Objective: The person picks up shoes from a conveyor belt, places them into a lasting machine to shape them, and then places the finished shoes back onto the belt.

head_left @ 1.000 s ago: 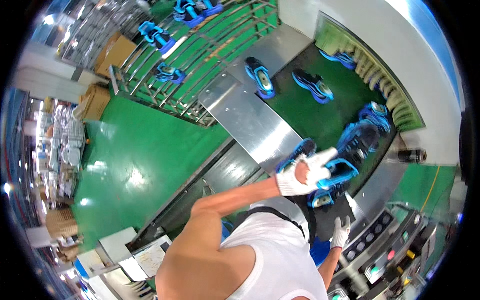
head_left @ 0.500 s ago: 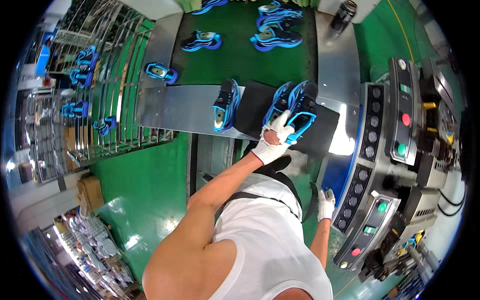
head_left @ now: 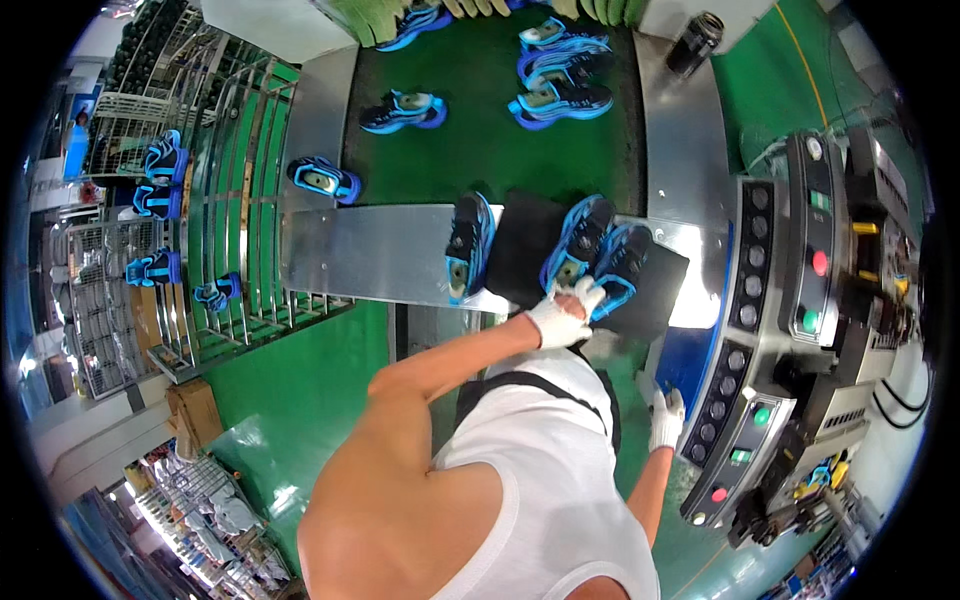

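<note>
My left hand (head_left: 562,318), in a white knit glove, is at the heel ends of two black and blue sneakers on a black pad. Its fingers are curled at the heel of the right sneaker (head_left: 622,268); part of the grip is hidden. Close beside that shoe lies the left sneaker (head_left: 580,240), toe pointing away. Another sneaker (head_left: 468,245) stands by the pad's left edge. My right hand (head_left: 666,418), also gloved, is low at the right beside a blue panel (head_left: 682,350). Its fingers are apart with nothing in them.
Beyond the metal ledge (head_left: 370,250), a green belt (head_left: 470,150) carries several sneakers. One sneaker (head_left: 324,180) lies on its left metal border. A metal rack (head_left: 250,230) with sneakers stands left. At right are machine control panels (head_left: 810,240) with buttons and a dark jar (head_left: 694,44).
The right sneaker, overlapping its neighbour before, now lies lower and farther right, angled outward. My left hand has drawn back slightly toward me. My right hand stays by the blue panel.
</note>
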Motion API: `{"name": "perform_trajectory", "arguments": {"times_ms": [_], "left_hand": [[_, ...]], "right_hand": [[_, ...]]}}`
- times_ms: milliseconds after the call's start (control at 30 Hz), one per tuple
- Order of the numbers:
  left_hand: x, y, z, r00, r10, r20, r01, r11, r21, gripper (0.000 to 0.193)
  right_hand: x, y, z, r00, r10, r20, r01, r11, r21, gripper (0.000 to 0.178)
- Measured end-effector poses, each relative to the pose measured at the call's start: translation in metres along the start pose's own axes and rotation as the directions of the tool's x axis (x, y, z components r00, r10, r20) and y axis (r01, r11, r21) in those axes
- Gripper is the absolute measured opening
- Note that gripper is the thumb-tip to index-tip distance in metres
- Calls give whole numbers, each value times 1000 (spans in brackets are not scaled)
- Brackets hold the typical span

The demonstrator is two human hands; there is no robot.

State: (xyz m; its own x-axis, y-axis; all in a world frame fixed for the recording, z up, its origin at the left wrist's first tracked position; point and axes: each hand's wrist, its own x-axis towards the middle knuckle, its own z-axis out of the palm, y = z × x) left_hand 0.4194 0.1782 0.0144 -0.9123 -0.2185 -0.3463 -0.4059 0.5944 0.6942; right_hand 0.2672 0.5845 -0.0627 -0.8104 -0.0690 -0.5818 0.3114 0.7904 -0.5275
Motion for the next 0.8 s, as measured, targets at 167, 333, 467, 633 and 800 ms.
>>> {"name": "perform_trajectory", "arguments": {"times_ms": [167,333,467,633,800], "left_hand": [[-35,-15,-121,944,-45,-327,-54,956,-287,32],[-33,-138,-202,624,-517,-586,367,856,-365,46],[-41,-257,-243,254,-686,-682,550,682,-482,106],[3,-341,-304,283,-442,-851,464,840,-282,104],[8,-379,-320,496,-273,-824,710,674,203,36]], "right_hand": [[-40,-32,-17,999,20,-34,-17,996,85,75],[-121,-32,-33,946,315,-80,-322,941,-105,70],[-165,-5,-37,809,588,-16,-570,777,-267,72],[-166,-32,-38,798,603,24,-568,763,-309,67],[-108,-68,-38,920,391,23,-379,902,-205,60]]}}
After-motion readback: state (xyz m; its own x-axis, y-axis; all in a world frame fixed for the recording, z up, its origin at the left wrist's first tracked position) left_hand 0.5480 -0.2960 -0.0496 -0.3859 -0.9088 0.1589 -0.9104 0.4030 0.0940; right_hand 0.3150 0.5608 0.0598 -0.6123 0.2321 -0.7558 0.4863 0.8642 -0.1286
